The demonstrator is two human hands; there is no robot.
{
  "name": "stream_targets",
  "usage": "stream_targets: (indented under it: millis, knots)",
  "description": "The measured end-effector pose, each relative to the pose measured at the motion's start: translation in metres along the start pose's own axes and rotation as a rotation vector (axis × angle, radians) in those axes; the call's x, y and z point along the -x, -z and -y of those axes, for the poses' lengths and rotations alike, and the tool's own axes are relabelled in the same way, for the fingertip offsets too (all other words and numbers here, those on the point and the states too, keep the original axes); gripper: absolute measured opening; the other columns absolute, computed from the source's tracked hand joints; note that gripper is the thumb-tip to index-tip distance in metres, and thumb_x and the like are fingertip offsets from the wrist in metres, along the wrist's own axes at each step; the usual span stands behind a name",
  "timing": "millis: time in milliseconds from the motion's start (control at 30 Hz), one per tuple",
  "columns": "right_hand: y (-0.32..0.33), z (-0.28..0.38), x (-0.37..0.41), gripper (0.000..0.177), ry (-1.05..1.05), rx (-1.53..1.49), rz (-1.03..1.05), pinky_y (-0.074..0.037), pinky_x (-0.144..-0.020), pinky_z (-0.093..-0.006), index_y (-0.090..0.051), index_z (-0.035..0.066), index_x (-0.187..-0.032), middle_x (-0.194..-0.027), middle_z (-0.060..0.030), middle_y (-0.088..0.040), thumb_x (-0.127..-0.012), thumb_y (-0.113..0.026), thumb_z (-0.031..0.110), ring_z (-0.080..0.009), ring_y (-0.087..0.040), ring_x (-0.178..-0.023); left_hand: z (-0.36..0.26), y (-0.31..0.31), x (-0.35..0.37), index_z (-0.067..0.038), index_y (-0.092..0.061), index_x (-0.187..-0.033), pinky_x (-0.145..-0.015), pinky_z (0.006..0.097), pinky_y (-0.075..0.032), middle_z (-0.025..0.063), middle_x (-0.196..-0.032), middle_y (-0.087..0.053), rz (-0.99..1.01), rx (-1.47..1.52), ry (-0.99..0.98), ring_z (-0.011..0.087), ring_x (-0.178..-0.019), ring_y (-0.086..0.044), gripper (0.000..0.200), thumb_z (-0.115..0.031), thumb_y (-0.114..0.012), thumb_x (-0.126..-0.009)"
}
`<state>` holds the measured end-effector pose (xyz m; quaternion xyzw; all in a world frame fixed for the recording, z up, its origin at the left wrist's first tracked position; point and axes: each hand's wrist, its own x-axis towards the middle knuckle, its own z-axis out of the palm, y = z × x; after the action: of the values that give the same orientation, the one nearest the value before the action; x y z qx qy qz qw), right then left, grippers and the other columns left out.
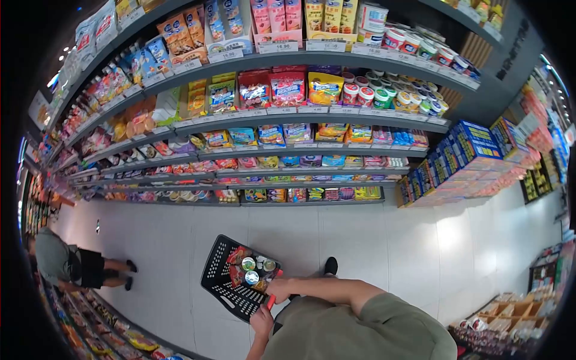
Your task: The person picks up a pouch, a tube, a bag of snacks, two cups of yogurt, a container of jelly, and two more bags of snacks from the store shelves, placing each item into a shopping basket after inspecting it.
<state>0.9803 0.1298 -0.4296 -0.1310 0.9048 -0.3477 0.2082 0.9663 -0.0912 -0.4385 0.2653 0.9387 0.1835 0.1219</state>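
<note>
A black perforated shopping basket (223, 276) hangs low in front of me, tilted, above the pale tiled floor. Inside lie red snack packets (237, 258) and several round-topped cans or tubs, one with a silvery lid (252, 278). My right hand (278, 290) is closed on the basket's red handle (272, 301) near its upper end. Lower down, my left hand (261, 321) is closed at the same handle, its fingers partly hidden.
Curved shelves (282, 112) of bagged sweets and tubs run across the front. Stacked blue and yellow boxes (465, 147) stand at the right. Another person (60, 261) stands at the far left beside lower shelves. Wooden bins (510, 312) are at the lower right.
</note>
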Motion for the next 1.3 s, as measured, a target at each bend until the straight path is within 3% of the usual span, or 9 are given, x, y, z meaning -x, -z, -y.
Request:
stream_targets:
  millis: [133,267,533,700,1000,1133,1233,1267,1300]
  knots:
    - [-0.052,0.017,0.011,0.027,-0.096,-0.074,-0.046,-0.055,-0.079,-0.0489,-0.073,0.008,-0.083,-0.084,-0.0161,-0.071,-0.063,-0.071,0.026,-0.0369,-0.070,-0.086,0.037,0.003,0.018,-0.006,-0.068,-0.066,-0.053,0.0505,-0.051,0.0196,-0.059,-0.063,0.078,-0.057,-0.172,0.0401,-0.054,-0.063,0.045,-0.032,-0.048,-0.097]
    - [-0.087,0.048,0.008,0.022,-0.119,-0.100,-0.134,-0.053,-0.078,-0.0505,-0.071,0.007,-0.079,-0.080,-0.0176,-0.069,-0.066,-0.070,0.025,-0.0383,-0.069,-0.083,0.042,0.047,0.014,-0.007,-0.072,-0.066,-0.058,0.0479,-0.053,0.0169,-0.062,-0.066,0.216,-0.063,-0.251,0.0367,-0.059,-0.066,0.042,-0.032,-0.051,-0.093]
    - [-0.070,0.077,0.021,0.026,-0.352,-0.231,-0.071,-0.055,-0.081,-0.0499,-0.074,0.004,-0.087,-0.088,-0.0202,-0.071,-0.072,-0.067,0.024,-0.0389,-0.069,-0.090,0.050,0.052,-0.019,-0.012,-0.075,-0.070,-0.063,0.0474,-0.056,0.0141,-0.066,-0.069,0.305,-0.178,-0.315,0.0348,-0.060,-0.068,0.038,-0.037,-0.053,-0.087]
    - [-0.066,0.071,0.028,0.041,-0.348,-0.203,-0.063,-0.053,-0.087,-0.0495,-0.072,0.008,-0.100,-0.097,-0.0168,-0.072,-0.080,-0.068,0.043,-0.0377,-0.069,-0.094,0.035,0.054,-0.036,-0.011,-0.074,-0.068,-0.061,0.0463,-0.056,0.0132,-0.065,-0.068,0.324,-0.195,-0.423,0.0343,-0.058,-0.067,0.039,-0.038,-0.053,-0.088]
    - [-0.060,0.097,-0.019,0.050,-0.319,-0.290,-0.157,-0.052,-0.088,-0.0480,-0.070,0.009,-0.100,-0.100,-0.0173,-0.072,-0.087,-0.061,0.057,-0.0365,-0.070,-0.095,0.045,0.070,-0.068,-0.009,-0.073,-0.071,-0.069,0.0493,-0.056,0.0175,-0.074,-0.071,0.444,-0.207,-0.362,0.0362,-0.071,-0.070,0.041,-0.038,-0.050,-0.088]
    - [-0.050,0.113,-0.058,0.062,-0.544,-0.352,-0.056,-0.053,-0.087,-0.0457,-0.073,0.006,-0.096,-0.101,-0.0180,-0.073,-0.084,-0.060,0.066,-0.0357,-0.070,-0.095,0.065,0.078,-0.080,-0.008,-0.072,-0.081,-0.074,0.0489,-0.055,0.0172,-0.078,-0.071,0.426,-0.144,-0.413,0.0371,-0.076,-0.070,0.033,-0.035,-0.053,-0.088]
    - [-0.071,0.098,-0.095,0.060,-0.564,-0.422,-0.077,-0.053,-0.085,-0.0451,-0.073,0.006,-0.101,-0.100,-0.0200,-0.072,-0.087,-0.058,0.063,-0.0385,-0.069,-0.096,0.098,0.098,-0.098,-0.008,-0.068,-0.091,-0.070,0.0490,-0.054,0.0162,-0.077,-0.068,-0.041,0.232,-0.551,0.0390,-0.073,-0.066,0.012,-0.018,-0.062,-0.085]
    - [-0.073,0.106,-0.100,0.060,-0.577,-0.421,-0.079,-0.053,-0.085,-0.0451,-0.073,0.006,-0.101,-0.100,-0.0200,-0.072,-0.087,-0.058,0.063,-0.0385,-0.069,-0.096,0.117,0.107,-0.102,-0.008,-0.068,-0.091,-0.070,0.0490,-0.054,0.0162,-0.077,-0.068,-0.036,0.242,-0.558,0.0390,-0.073,-0.066,0.012,-0.018,-0.062,-0.085]
    - [-0.071,0.113,-0.105,0.059,-0.592,-0.413,-0.171,-0.052,-0.084,-0.0450,-0.073,0.006,-0.101,-0.099,-0.0202,-0.072,-0.088,-0.058,0.062,-0.0383,-0.069,-0.095,0.141,0.115,-0.108,-0.007,-0.066,-0.094,-0.072,0.0485,-0.053,0.0170,-0.080,-0.068,-0.204,0.312,-0.432,0.0390,-0.076,-0.066,0.013,-0.017,-0.061,-0.087]
